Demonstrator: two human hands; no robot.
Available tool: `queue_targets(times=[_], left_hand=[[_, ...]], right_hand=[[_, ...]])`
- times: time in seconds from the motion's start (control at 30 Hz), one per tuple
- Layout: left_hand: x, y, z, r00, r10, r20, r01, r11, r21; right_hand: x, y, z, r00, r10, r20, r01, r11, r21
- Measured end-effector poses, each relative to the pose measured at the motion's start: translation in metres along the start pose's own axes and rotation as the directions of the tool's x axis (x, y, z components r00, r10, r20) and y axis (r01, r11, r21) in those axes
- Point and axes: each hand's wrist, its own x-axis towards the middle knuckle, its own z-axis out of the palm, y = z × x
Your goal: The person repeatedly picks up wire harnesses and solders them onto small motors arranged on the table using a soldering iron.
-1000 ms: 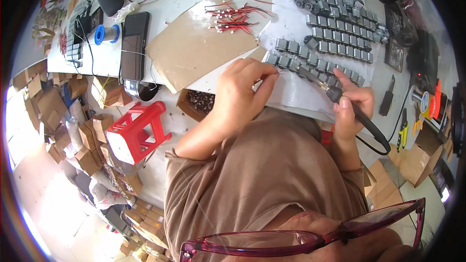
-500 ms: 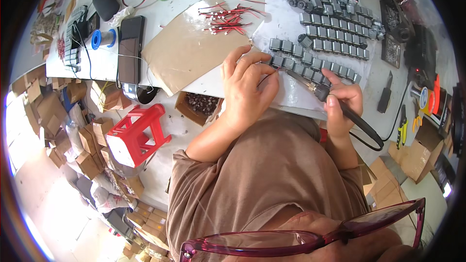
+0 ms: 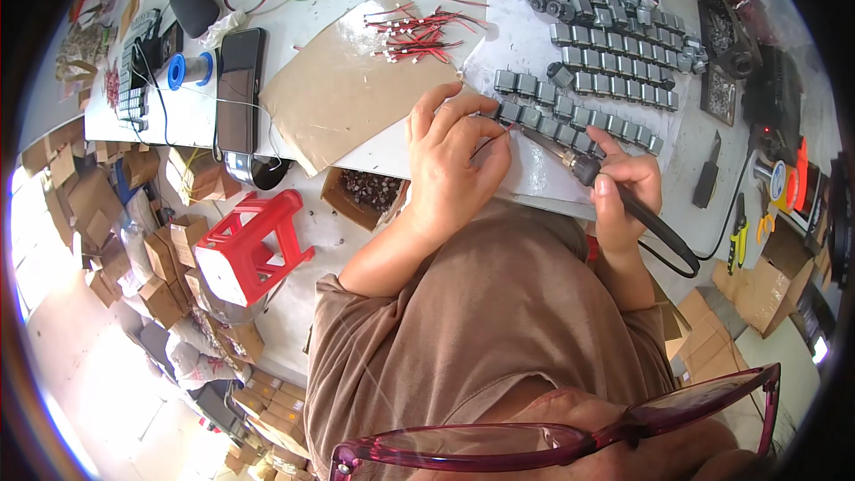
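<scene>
Between both hands (image 3: 454,165) (image 3: 626,187), soldering iron (image 3: 570,156) — right grip, tip at motors (image 3: 534,116)

White worktop (image 3: 374,156) runs across the top of view, its near edge bowed by the lens. Below that edge, floor (image 3: 334,232) is pale and speckled w/ bits. Red plastic stool (image 3: 248,254) sits on it, just off the near edge, left of centre. Small open brown box (image 3: 363,194) tucked right under the edge. Heaps of cardboard boxes (image 3: 151,258) crowd the floor at left, more at far right (image 3: 761,289). Strong daylight glare (image 3: 36,249) blows out the left rim & lower-left floor.
</scene>
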Motion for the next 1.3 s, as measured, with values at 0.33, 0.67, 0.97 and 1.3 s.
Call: queue_targets(times=[0.33,0.67,0.97,1.3], left_hand=[[0.002,0.000,-0.001,1.000,-0.002,0.017,0.003,1.000,-0.008],[0.003,0.001,-0.002,1.000,-0.002,0.024,0.002,1.000,0.014],[0.002,0.003,-0.001,1.000,0.010,0.006,-0.010,0.999,0.037],[0.001,0.003,-0.002,0.999,0.030,-0.044,-0.029,0.999,0.033]], right_hand=[[0.000,0.001,0.000,1.000,-0.014,-0.002,0.014,1.000,0.004],[0.001,-0.001,0.000,0.998,0.013,-0.054,-0.011,0.999,0.034],[0.005,-0.005,0.000,0.996,0.015,-0.092,-0.015,1.000,0.004],[0.020,-0.015,0.002,0.997,0.062,-0.053,-0.061,0.998,0.022]])
